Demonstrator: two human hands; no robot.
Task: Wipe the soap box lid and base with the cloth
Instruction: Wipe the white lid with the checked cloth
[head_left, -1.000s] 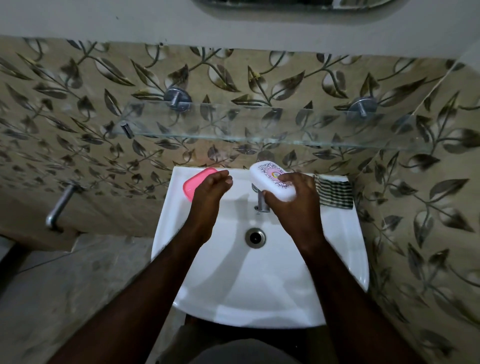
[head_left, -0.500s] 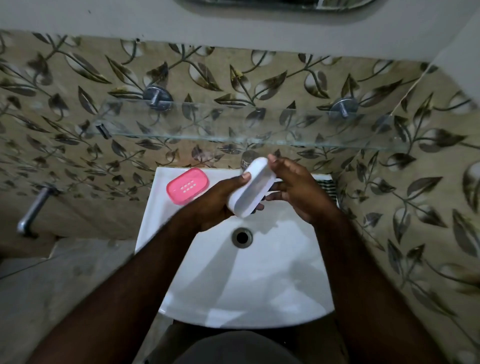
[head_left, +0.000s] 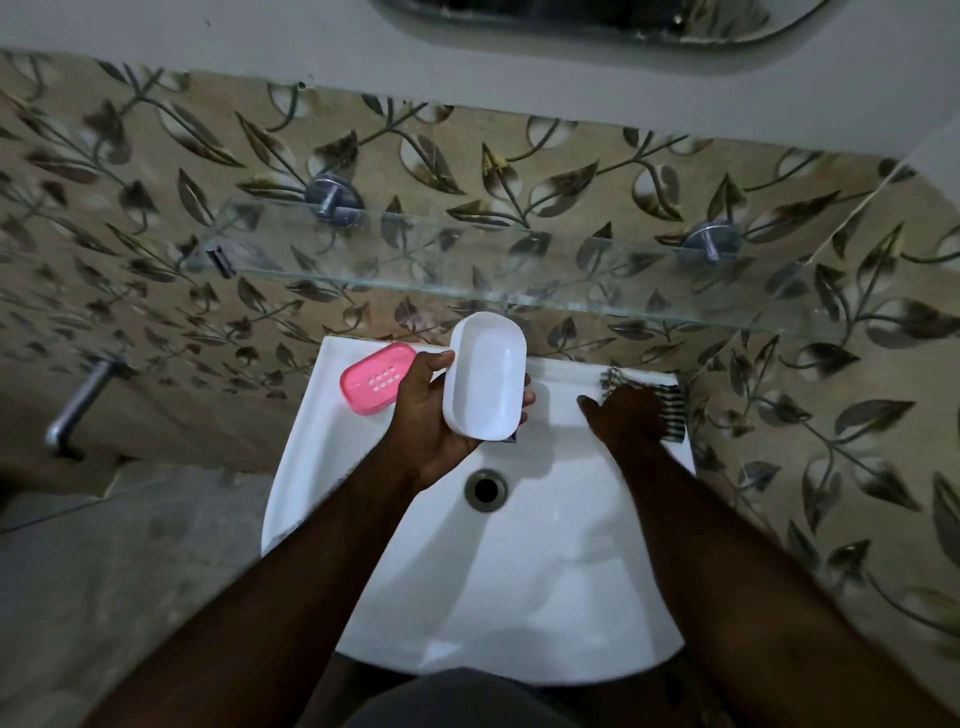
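On my feed the left hand (head_left: 434, 415) holds the white soap box lid (head_left: 485, 374) above the sink (head_left: 311, 467), at about twelve o'clock from the drain (head_left: 485, 489). The thumb is hooked over the lid's left edge and the fingertips show past its right edge, so the hand is wrapped firmly round it. The lid's hollow inside faces up toward the camera.

The pink base (head_left: 376, 378) lies on the sink's back rim at about ten o'clock from the drain, just beside the left hand and with its drain holes facing up.

The right hand (head_left: 631, 415) lies on the checked cloth (head_left: 671, 400) at about two o'clock, on the rim's back right corner. That hand is motion-blurred, so I cannot tell whether its fingers have closed on the cloth or only rest on it.

My reading is that the task is at its start. The cloth touches neither part of the box, so wiping the lid and then the base both remain. The glass shelf (head_left: 519, 270) hangs close above.
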